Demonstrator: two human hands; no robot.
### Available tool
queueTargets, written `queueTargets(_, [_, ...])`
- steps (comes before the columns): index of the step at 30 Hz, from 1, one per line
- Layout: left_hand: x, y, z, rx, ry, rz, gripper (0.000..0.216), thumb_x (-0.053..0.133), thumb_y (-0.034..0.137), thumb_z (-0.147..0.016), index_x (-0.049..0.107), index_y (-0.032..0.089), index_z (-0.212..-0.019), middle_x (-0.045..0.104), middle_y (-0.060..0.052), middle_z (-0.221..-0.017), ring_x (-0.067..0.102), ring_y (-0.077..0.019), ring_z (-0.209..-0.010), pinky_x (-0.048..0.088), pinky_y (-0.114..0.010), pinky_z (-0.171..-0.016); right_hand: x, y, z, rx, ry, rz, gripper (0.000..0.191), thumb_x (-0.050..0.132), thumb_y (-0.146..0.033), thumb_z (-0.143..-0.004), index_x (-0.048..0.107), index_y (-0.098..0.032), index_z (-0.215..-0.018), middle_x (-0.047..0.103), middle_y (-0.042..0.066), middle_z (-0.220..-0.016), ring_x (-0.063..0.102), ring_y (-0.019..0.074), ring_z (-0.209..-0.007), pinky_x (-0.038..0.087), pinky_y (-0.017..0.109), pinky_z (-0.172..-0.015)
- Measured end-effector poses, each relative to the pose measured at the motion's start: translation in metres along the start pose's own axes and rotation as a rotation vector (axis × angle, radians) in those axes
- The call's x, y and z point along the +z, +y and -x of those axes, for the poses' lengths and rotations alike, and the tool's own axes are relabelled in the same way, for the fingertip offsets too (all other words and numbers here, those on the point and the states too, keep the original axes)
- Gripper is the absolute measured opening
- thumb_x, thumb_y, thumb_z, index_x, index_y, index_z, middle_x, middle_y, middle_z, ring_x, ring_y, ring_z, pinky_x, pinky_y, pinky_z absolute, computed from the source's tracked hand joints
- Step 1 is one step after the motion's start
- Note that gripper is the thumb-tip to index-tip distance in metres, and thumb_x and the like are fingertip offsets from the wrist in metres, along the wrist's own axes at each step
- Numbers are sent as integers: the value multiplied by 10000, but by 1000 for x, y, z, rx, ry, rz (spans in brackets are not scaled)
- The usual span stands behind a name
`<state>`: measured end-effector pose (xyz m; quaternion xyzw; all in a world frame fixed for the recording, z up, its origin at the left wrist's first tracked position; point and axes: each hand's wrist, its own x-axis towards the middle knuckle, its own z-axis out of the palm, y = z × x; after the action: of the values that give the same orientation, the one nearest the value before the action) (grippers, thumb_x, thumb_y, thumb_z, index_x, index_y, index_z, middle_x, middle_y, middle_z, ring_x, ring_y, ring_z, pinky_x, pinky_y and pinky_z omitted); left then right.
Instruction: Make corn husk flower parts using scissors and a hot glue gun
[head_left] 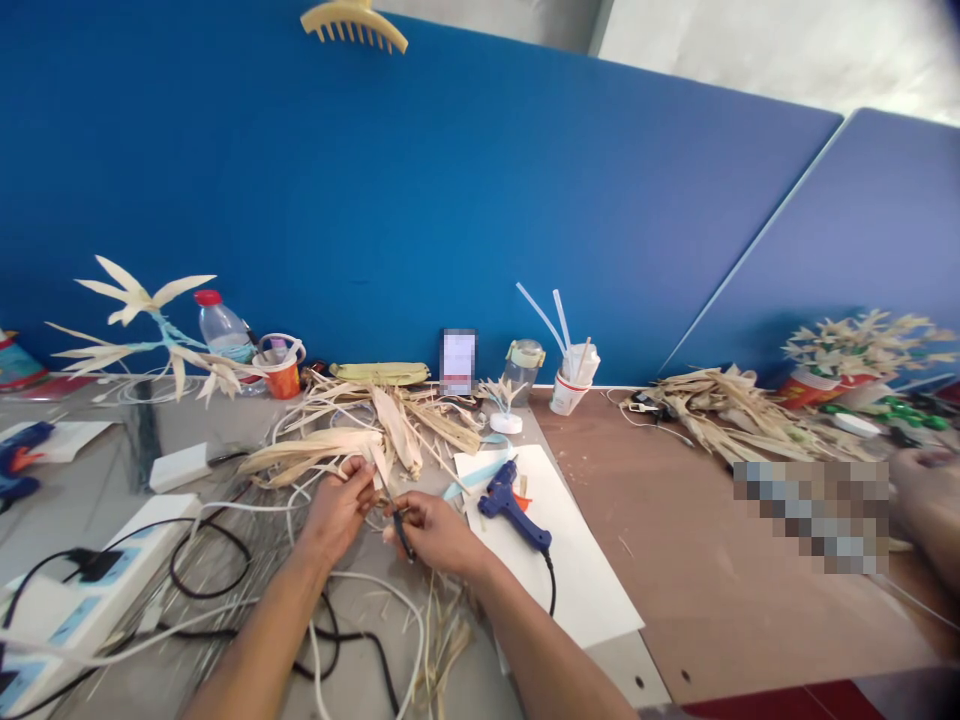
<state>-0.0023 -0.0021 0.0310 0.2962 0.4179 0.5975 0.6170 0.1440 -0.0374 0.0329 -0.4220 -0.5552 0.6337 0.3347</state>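
Observation:
My left hand (335,512) is closed, pinching a pale strip of dried corn husk (379,464) that points up from the fingers. Close beside it, my right hand (437,535) grips a pair of scissors (404,537) by the dark handles. The thin blades reach toward the husk strip; whether they touch it I cannot tell. Just behind my hands lies a loose heap of dried corn husks (319,452). To the right of my right hand, a blue glue gun (515,505) rests on a white sheet of paper (581,592).
A white power strip (112,585) with tangled cables lies at left. Along the blue partition (450,200) stand a husk flower stem (161,318), a bottle (225,325), a phone (459,360) and a paper cup (568,394). Another person's hand (930,510) is at far right.

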Motion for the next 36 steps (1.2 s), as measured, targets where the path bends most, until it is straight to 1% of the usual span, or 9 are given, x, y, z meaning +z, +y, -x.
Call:
queueTargets(3, [1, -1, 1, -15, -19, -22, 402, 862, 328, -483, 525, 159, -621, 393, 112, -408, 295, -14, -363, 332, -150, -400, -1, 0, 0, -3, -1, -14, 170, 619, -133, -698, 570, -180, -854, 511, -89, -472, 432, 73, -424, 329, 183, -443])
queueTargets(7, [3, 0, 2, -13, -40, -9, 402, 860, 323, -499, 512, 157, -612, 380, 114, -407, 294, -12, -363, 323, -146, -398, -3, 1, 0, -11, 12, -9, 176, 625, -148, -696, 580, -180, -863, 518, -81, -480, 438, 79, -432, 324, 191, -447])
queueTargets(14, [3, 0, 3, 14, -51, 45, 365, 838, 291, -539, 506, 150, -599, 478, 85, -448, 304, -6, -347, 312, -155, -389, -3, 6, -4, -36, 6, -50, 156, 662, -222, -693, 591, -187, -828, 525, -73, -493, 433, 80, -439, 321, 204, -470])
queueTargets(18, [2, -1, 2, -20, -30, 77, 321, 817, 262, -535, 519, 148, -571, 455, 90, -411, 298, -12, -331, 320, -161, -378, -3, 5, -3, -46, -15, -39, 142, 650, -206, -691, 587, -190, -818, 511, -75, -482, 420, 80, -432, 316, 207, -470])
queueTargets(21, [1, -1, 1, -44, -31, 85, 275, 796, 246, -536, 544, 145, -583, 486, 81, -422, 301, -11, -326, 320, -160, -375, -3, 7, -4, -47, -25, -45, 137, 648, -210, -692, 589, -191, -815, 506, -74, -485, 417, 80, -432, 309, 207, -469])
queueTargets(26, [0, -1, 1, -46, -56, 86, 262, 782, 240, -554, 537, 150, -577, 471, 85, -419, 306, -16, -332, 327, -169, -385, -5, 12, -6, -46, -34, -68, 174, 671, -242, -687, 610, -192, -843, 500, -72, -516, 411, 75, -446, 288, 205, -466])
queueTargets(31, [1, 0, 2, -41, -51, 75, 250, 769, 234, -572, 535, 149, -581, 468, 87, -417, 303, -17, -333, 338, -177, -400, -7, 9, -4, -42, -23, -62, 160, 679, -263, -686, 615, -185, -810, 485, -76, -505, 388, 67, -436, 282, 204, -461])
queueTargets(36, [1, 0, 2, -40, -79, 61, 247, 753, 237, -595, 522, 151, -584, 486, 80, -434, 307, -19, -341, 342, -181, -412, -7, 9, -4, -56, -19, -83, 175, 693, -281, -678, 614, -187, -803, 501, -74, -517, 393, 64, -435, 283, 200, -458])
